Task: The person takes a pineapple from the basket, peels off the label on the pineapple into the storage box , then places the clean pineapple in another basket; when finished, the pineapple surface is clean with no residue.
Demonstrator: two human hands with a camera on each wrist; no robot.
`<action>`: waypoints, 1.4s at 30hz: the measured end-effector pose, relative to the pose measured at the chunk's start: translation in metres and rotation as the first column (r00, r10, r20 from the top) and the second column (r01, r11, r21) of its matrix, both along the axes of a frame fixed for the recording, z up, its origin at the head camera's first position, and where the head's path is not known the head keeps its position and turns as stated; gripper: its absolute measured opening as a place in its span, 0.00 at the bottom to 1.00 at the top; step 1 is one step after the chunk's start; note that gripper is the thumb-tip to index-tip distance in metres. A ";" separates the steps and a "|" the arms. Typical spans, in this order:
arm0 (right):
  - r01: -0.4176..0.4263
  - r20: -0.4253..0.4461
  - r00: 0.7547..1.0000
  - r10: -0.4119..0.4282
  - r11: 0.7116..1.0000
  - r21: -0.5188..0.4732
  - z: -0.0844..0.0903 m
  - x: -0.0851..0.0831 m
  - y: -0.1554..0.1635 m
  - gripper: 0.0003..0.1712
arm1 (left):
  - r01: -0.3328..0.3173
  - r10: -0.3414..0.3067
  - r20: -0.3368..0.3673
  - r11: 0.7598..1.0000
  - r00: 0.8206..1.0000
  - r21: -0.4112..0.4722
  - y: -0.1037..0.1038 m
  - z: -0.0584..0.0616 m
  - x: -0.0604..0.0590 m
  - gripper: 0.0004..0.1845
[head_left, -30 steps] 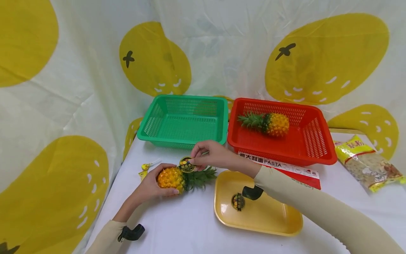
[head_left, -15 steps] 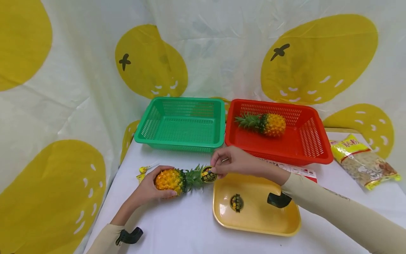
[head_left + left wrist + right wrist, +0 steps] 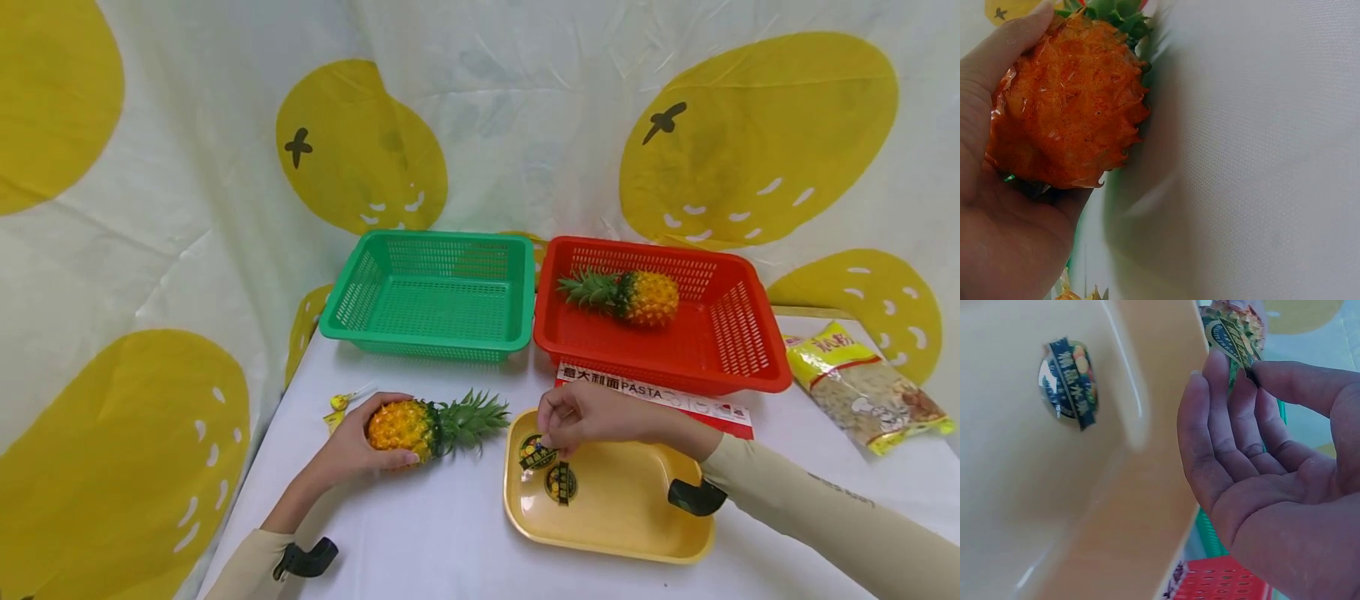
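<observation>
My left hand (image 3: pixel 363 446) grips the yellow body of a pineapple (image 3: pixel 401 427) lying on its side at the left of the white table, its green crown pointing right. The left wrist view has the thumb and palm wrapped around the spiky orange fruit (image 3: pixel 1069 103). My right hand (image 3: pixel 592 419) pinches a round black sticker (image 3: pixel 537 452) between thumb and fingertips, over the left end of a yellow tray (image 3: pixel 645 533). A similar sticker (image 3: pixel 561 483) lies on the tray's floor, just below the held one. In the right wrist view the held sticker (image 3: pixel 1230 342) sticks out past the fingertips.
Behind stand a green basket (image 3: pixel 442 304) and a red basket (image 3: pixel 697 350) holding another pineapple (image 3: pixel 651 297). A pasta packet (image 3: pixel 675 400) lies before the red basket, a snack-like bag (image 3: pixel 870 387) at far right. A lollipop (image 3: pixel 340 402) lies beyond my left hand.
My right hand has carried the sticker rightward, from over the pineapple past its crown to above the tray. The left hand stays on the pineapple.
</observation>
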State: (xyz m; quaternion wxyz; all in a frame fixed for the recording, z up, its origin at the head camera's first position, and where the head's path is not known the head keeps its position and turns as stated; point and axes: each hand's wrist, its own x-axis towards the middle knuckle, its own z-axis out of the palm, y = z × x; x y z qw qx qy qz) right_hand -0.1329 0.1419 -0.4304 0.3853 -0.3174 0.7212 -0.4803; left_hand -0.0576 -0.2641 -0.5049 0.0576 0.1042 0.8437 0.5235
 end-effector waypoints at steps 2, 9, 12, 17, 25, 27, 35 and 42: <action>0.001 0.017 1.000 -0.001 1.000 0.005 -0.004 0.004 0.002 0.07 | -0.002 0.002 -0.001 1.000 1.000 -0.003 0.000 -0.001 0.001 0.43; -0.021 0.019 1.000 0.021 0.999 0.027 -0.020 0.016 0.008 0.04 | -0.001 0.001 -0.005 1.000 1.000 -0.006 0.001 -0.002 0.005 0.43; -0.041 -0.010 0.999 0.041 0.999 0.031 -0.029 0.019 0.010 0.02 | -0.006 0.006 0.001 1.000 1.000 0.000 0.001 -0.001 0.004 0.43; -0.104 -0.089 0.990 0.107 0.994 0.040 -0.043 0.023 0.012 0.04 | -0.001 0.001 0.001 1.000 1.000 0.006 0.001 -0.001 0.003 0.43; -0.082 -0.139 0.986 0.093 0.993 0.082 -0.055 0.029 0.013 0.06 | 0.001 -0.001 -0.011 1.000 1.000 0.006 0.000 -0.002 0.001 0.43; -0.068 -0.147 0.986 0.081 0.993 0.092 -0.056 0.030 0.012 0.06 | -0.005 0.005 -0.009 1.000 1.000 0.010 -0.001 -0.001 0.002 0.43; -0.062 -0.281 0.956 0.089 0.993 0.102 -0.052 0.034 0.008 0.11 | -0.009 0.009 -0.011 1.000 1.000 0.011 0.000 -0.002 0.001 0.43; -0.068 -0.430 0.896 0.108 0.992 0.107 -0.048 0.037 0.006 0.14 | -0.003 0.003 -0.009 1.000 1.000 0.013 0.000 -0.004 -0.001 0.43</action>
